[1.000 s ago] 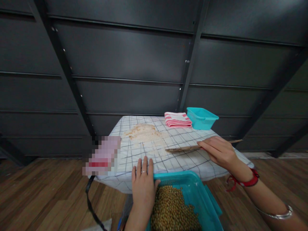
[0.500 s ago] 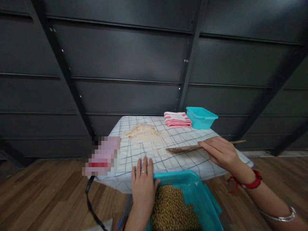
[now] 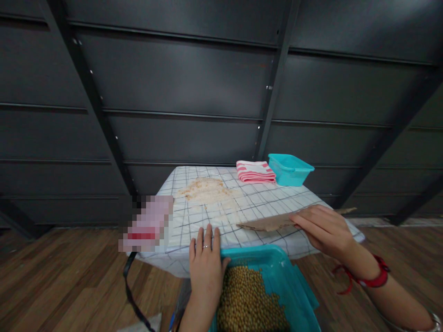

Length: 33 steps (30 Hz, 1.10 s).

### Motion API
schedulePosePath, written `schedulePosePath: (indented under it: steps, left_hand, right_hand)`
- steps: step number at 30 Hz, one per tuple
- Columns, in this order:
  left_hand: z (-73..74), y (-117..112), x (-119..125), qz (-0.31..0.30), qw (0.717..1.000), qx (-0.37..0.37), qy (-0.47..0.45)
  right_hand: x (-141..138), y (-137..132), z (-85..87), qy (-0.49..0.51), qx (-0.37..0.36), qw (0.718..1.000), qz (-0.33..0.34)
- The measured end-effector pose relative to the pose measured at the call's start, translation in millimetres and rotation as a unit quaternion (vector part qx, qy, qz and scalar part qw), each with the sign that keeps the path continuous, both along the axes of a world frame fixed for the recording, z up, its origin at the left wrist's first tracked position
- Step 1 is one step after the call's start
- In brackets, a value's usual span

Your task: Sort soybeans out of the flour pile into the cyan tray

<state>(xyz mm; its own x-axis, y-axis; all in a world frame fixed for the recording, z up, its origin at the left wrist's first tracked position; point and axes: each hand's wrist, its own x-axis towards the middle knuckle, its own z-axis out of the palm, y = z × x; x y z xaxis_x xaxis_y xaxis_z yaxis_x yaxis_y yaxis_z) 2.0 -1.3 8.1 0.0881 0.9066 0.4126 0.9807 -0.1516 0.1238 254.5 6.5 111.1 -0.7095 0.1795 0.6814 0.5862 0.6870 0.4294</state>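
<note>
Right hand (image 3: 323, 229) pinching one cardboard piece (image 3: 268, 223), left hand (image 3: 206, 272) unclenched beside one filled tub (image 3: 289, 276)

Near the back of the table (image 3: 280, 198), on its white cloth with dark criss-cross lines, a folded pink-and-white striped towel (image 3: 256, 172), right beside a small bright blue box (image 3: 292, 171). At the left edge, a pink thing (image 3: 152, 216), too blurry to name, with a black strap (image 3: 128, 290) hanging below. Behind, a big dark wall (image 3: 187, 74); underneath, a brown wooden floor (image 3: 69, 276).

Looks like indoors, exact type unclear: dk ribbed wall (image 3: 187, 78), wood-look flr (image 3: 69, 276), cloth-covered tbl (image 3: 273, 198).
</note>
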Motion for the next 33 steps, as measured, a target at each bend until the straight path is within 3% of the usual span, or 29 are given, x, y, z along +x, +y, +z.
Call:
schedulePosePath:
  steps: [5, 9, 14, 26, 33]
  left_hand:
    - [-0.9, 0.0, -0.3, -0.002, 1.0, 0.004, -0.001]
    - [-1.8, 0.3, 0.1, 0.001, 1.0, 0.007, 0.005]
    - [-2.0, 1.3, 0.3, -0.001, 1.0, 0.009, 0.013]
    - [-1.3, -0.1, -0.2, 0.001, 1.0, 0.003, 0.005]
    - [-2.7, 0.4, -0.4, 0.0, 1.0, 0.003, 0.002]
  right_hand:
    - [-2.3, -5.7, 3.6, 0.001, 0.001, 1.0, -0.002]
    - [-5.9, 2.7, 4.8, 0.005, 0.039, 0.999, -0.014]
    - [-9.0, 10.2, -0.5, -0.008, 0.033, 0.999, -0.007]
    - [-8.6, -6.0, 2.7, -0.035, 0.0, 0.999, 0.009]
    - [-10.0, -6.5, 3.9, -0.025, 0.021, 0.999, 0.005]
